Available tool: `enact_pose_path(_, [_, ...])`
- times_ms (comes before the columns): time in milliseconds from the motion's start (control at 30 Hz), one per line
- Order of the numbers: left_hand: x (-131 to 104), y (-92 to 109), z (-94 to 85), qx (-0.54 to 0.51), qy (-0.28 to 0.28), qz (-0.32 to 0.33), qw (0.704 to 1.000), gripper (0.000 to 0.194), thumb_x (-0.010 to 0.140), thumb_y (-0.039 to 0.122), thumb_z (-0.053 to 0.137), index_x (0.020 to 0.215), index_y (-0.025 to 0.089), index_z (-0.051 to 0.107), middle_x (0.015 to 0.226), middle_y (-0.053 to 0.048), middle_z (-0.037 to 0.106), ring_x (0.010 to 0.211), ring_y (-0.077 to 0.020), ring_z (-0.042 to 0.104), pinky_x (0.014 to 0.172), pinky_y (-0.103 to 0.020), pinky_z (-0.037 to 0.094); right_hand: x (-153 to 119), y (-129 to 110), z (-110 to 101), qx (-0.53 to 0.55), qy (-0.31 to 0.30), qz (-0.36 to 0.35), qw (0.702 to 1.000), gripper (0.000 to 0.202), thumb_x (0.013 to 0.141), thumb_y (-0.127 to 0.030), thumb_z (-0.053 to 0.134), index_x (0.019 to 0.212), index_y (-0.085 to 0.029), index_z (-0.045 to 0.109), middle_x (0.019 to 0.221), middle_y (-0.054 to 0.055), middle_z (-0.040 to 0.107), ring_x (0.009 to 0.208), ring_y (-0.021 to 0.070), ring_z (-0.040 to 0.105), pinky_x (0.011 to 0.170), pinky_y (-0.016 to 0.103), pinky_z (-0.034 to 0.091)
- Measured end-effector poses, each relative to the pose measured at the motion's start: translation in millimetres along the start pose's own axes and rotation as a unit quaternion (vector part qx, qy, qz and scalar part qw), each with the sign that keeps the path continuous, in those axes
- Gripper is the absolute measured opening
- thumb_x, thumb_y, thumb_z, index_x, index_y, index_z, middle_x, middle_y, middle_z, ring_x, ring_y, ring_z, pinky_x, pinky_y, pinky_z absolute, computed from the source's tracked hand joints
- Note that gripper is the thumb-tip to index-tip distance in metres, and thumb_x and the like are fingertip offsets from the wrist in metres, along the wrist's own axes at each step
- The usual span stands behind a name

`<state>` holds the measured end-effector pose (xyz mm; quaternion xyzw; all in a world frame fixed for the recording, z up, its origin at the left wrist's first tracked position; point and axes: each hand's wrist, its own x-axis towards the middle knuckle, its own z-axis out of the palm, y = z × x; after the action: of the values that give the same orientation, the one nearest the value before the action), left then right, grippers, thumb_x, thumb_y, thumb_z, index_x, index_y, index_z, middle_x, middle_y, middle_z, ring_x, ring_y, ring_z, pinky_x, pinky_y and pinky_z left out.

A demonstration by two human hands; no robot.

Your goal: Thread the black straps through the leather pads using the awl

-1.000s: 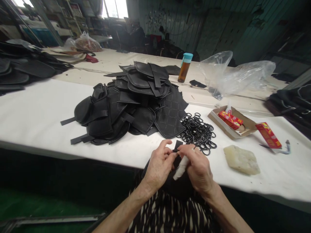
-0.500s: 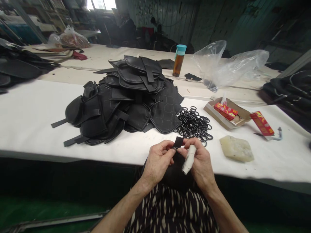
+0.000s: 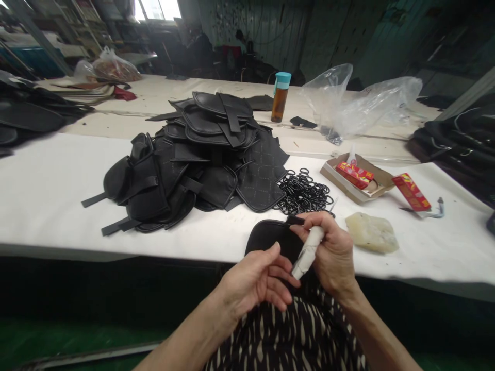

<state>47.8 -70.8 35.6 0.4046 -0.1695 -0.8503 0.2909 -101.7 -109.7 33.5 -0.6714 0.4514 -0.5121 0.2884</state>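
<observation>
My right hand (image 3: 334,247) is closed around a tool with a white, tape-wrapped handle (image 3: 308,252); a thin metal shaft shows beyond the knuckles. Its thumb and fingertips also pinch the short black strap (image 3: 295,220) at the top of a black leather flap (image 3: 266,238). The flap lies over the table's front edge and my lap, partly hidden by both hands. Beside the handle's lower end, my left hand (image 3: 261,281) is open, palm turned inward and fingers apart, with nothing held. Just beyond the right hand lies a heap of black metal rings (image 3: 303,191).
Black leather flaps with straps are piled (image 3: 212,154) at centre left. On the right are an open cardboard box (image 3: 342,183), a red box (image 3: 412,191) and a yellowish block (image 3: 372,233). Farther back stand a bottle (image 3: 280,98) and clear plastic bags (image 3: 371,105).
My left hand has let go of the strap and moved down, its fingers opening. My right hand has shifted right, still gripping the tool and strap, and more of the flap shows.
</observation>
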Motion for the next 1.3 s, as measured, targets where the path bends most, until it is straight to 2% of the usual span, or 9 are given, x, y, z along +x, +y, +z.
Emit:
enact_pose_path(133, [4.5,6.2,1.9,-0.186,0.024,-0.014,0.982,0.053,0.095,0.044,0.03,0.077,0.005,0.06,0.075,-0.013,0.06,0.063,-0.0185,0.06,0.06,-0.029,0.051,-20.9,-17.5,1.3,-0.002,-0.096,-0.119,0.988,0.015,0.08,0.0,0.051,0.081,-0.015,0.047,0.094,0.004,0.058,0.087,0.0127,0.054,0.073,0.026,0.048])
enact_pose_path(267, [4.1,4.3,8.3,-0.174,0.09,0.016,0.98,0.033,0.09,0.028,0.047,0.074,0.004,0.063,0.066,-0.009,0.057,0.056,-0.0113,0.054,0.054,-0.018,0.044,-38.0,-25.8,1.6,-0.069,-0.142,-0.263,0.952,0.019,0.079,0.006,0.041,0.074,-0.011,0.046,0.085,0.007,0.061,0.083,0.0143,0.054,0.079,0.032,0.048])
enact_pose_path(367, [7.3,-3.2,11.5,-0.128,0.129,0.064,0.981,0.024,0.085,0.02,0.055,0.073,0.002,0.065,0.069,-0.012,0.059,0.065,-0.013,0.057,0.062,-0.018,0.045,-44.7,-23.0,-0.6,-0.09,-0.154,-0.272,0.946,0.019,0.08,0.006,0.039,0.073,-0.011,0.046,0.084,0.008,0.061,0.084,0.0152,0.055,0.077,0.031,0.048])
enact_pose_path(567, [13.7,-17.8,11.0,-0.06,0.12,0.126,0.983,0.025,0.08,0.031,0.061,0.08,0.006,0.066,0.07,-0.009,0.058,0.063,-0.0125,0.053,0.061,-0.02,0.045,-64.8,-12.8,-1.5,0.021,-0.083,-0.055,0.995,0.017,0.081,0.0,0.049,0.083,-0.016,0.046,0.094,0.004,0.058,0.093,0.0128,0.055,0.088,0.033,0.048])
enact_pose_path(667, [12.5,-22.8,11.4,-0.021,0.105,0.156,0.982,0.029,0.082,0.036,0.06,0.085,0.008,0.066,0.077,-0.009,0.059,0.07,-0.0148,0.054,0.067,-0.024,0.045,-70.2,-12.8,-1.1,-0.008,-0.042,0.049,0.998,0.011,0.084,-0.009,0.053,0.084,-0.019,0.047,0.091,0.001,0.057,0.087,0.0101,0.057,0.078,0.024,0.049])
enact_pose_path(867, [11.8,-28.8,15.0,-0.034,0.116,0.165,0.979,0.033,0.085,0.038,0.054,0.091,0.007,0.062,0.084,-0.012,0.059,0.077,-0.0186,0.055,0.068,-0.027,0.044,-60.3,-23.9,-3.7,-0.122,-0.044,0.136,0.982,0.007,0.084,-0.019,0.056,0.081,-0.018,0.049,0.067,-0.005,0.056,0.051,0.0044,0.05,0.047,0.012,0.04])
enact_pose_path(1000, [11.0,-33.6,15.2,-0.039,0.147,0.17,0.974,0.044,0.087,0.05,0.049,0.088,0.008,0.06,0.082,-0.01,0.056,0.074,-0.0171,0.051,0.069,-0.027,0.042,-54.2,-27.6,-2.3,-0.129,-0.047,0.158,0.978,0.008,0.082,-0.019,0.056,0.077,-0.018,0.049,0.066,-0.005,0.058,0.049,0.0045,0.05,0.045,0.011,0.039])
enact_pose_path(1133, [6.3,-35.9,14.3,0.048,0.089,0.178,0.979,0.037,0.088,0.045,0.05,0.078,0.01,0.055,0.076,-0.005,0.051,0.069,-0.0118,0.043,0.063,-0.022,0.036,-51.4,-26.2,-2.3,-0.131,-0.058,0.175,0.974,0.007,0.081,-0.019,0.055,0.077,-0.018,0.049,0.063,-0.006,0.057,0.047,0.0041,0.05,0.044,0.01,0.038])
enact_pose_path(1300, [4.2,-36.1,15.3,0.068,0.066,0.178,0.98,0.028,0.089,0.039,0.051,0.093,0.011,0.056,0.08,-0.004,0.052,0.069,-0.0101,0.04,0.062,-0.021,0.033,-49.9,-26.5,-4.9,-0.126,-0.071,0.202,0.969,0.011,0.084,-0.022,0.051,0.074,-0.018,0.047,0.057,-0.007,0.054,0.044,0.004,0.049,0.042,0.01,0.036])
